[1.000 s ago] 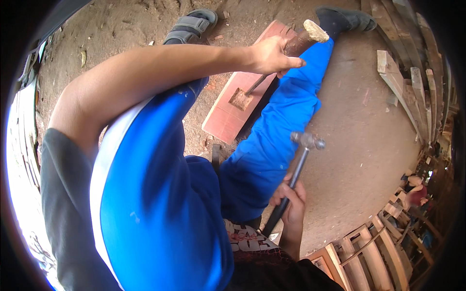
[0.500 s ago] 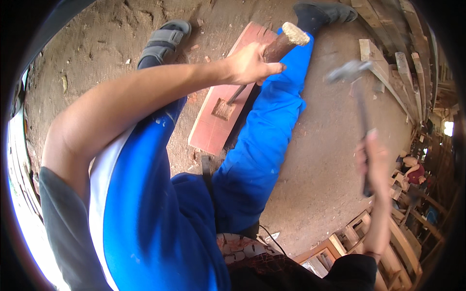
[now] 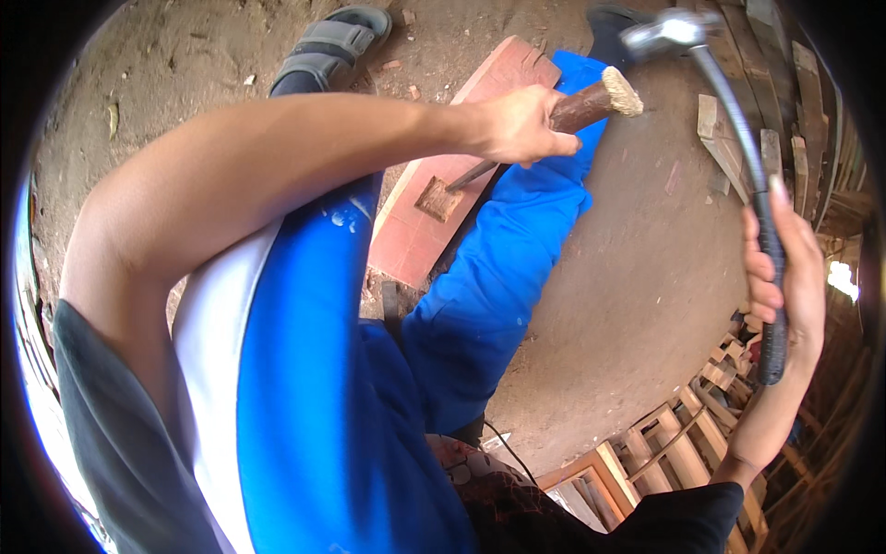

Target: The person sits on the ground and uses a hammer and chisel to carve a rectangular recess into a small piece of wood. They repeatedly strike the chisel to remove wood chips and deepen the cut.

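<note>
Lifted higher, a black-gripped steel hammer (image 3: 769, 226), likely head-heavy, sits wrapped in the fingers of the right hand (image 3: 797, 268); the left hand (image 3: 521, 125) clasps a brown-handled steel chisel (image 3: 583, 110), best gripped mid-handle.

Left of the right leg (image 3: 517, 258), the left arm (image 3: 231, 175) bends sharply at the elbow, its forearm passing over the left leg (image 3: 314, 369) toward the right leg. As seen from above, the left hand (image 3: 526, 127) overlaps the right leg's near edge, fingers curled in a grip, thumb pointing across it. Well to the right of the right leg, the right arm (image 3: 773, 406) is raised, the right hand (image 3: 794, 268) wrapped in a grip, fingertips toward the right leg.
</note>
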`<state>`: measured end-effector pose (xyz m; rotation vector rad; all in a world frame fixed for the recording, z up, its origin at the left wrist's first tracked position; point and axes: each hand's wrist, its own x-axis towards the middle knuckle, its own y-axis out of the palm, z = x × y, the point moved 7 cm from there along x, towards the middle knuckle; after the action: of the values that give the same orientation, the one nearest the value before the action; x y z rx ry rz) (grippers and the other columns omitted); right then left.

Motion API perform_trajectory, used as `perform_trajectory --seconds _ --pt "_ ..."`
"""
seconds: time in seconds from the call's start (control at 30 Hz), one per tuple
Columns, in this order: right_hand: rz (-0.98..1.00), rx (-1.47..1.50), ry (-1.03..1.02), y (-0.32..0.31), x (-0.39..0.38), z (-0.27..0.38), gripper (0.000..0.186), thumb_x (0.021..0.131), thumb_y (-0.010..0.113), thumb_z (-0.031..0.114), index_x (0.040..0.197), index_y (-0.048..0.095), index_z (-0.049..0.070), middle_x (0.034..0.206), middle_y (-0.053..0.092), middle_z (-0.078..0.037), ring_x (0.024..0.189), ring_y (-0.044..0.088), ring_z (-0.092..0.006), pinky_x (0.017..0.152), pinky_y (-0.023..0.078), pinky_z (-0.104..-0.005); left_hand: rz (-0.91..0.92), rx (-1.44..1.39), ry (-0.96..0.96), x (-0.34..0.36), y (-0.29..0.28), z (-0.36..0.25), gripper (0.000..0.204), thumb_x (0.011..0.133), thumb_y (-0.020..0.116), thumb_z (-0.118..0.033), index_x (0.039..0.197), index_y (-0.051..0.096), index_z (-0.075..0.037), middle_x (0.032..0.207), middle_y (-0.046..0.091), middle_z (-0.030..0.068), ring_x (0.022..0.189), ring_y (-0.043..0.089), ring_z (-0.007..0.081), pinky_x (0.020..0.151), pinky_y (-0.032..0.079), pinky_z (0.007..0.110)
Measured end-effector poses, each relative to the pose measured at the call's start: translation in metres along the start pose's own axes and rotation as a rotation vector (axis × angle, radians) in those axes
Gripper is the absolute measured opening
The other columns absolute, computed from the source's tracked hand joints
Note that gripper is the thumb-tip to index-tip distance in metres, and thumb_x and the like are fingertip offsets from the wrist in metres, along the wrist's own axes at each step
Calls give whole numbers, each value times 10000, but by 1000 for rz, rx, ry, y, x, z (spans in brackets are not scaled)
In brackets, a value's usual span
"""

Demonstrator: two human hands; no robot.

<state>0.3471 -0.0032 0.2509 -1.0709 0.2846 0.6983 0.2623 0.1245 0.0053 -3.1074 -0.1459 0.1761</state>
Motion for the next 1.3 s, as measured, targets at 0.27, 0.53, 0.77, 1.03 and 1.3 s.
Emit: perform_trajectory --seconds 0.27,0.53,0.77,1.03,1.3 --pt "-152 305 -406 -36 12 34 353 1039 489 432 936 524 96 590 388 81 390 306 4 317 280 -162 6 -39 -42 4 0 -10 527 923 650 -312 1343 513 -24 661 621 46 602 614 123 583 534 304" --pt "32 136 -38 -11 23 8 433 1031 472 486 879 536 86 525 385 71 310 319 -5 247 267 -166 14 -90 -66 3 -3 4 308 883 670 -299 963 571 -18 651 605 58 560 616 151 545 515 323" --pt "-99 123 -109 17 4 -8 432 1044 454 469 878 508 74 538 383 61 323 303 -12 271 279 -178 61 -46 -42 6 3 3 477 901 671 -364 1167 597 25 685 630 51 611 634 150 575 528 320" --pt "59 228 -83 12 -44 -15 467 1061 401 453 865 523 47 510 409 48 310 303 -20 259 246 -185 72 -95 -61 15 14 8 416 871 664 -318 1090 578 24 732 640 65 638 628 160 637 545 345" --pt "-141 650 -379 -17 -50 -37 405 1093 301 388 1018 457 22 555 430 11 312 303 -25 268 267 -167 -251 -389 56 -5 -40 -19 164 806 677 -162 749 613 -22 615 584 50 555 562 124 528 443 287"
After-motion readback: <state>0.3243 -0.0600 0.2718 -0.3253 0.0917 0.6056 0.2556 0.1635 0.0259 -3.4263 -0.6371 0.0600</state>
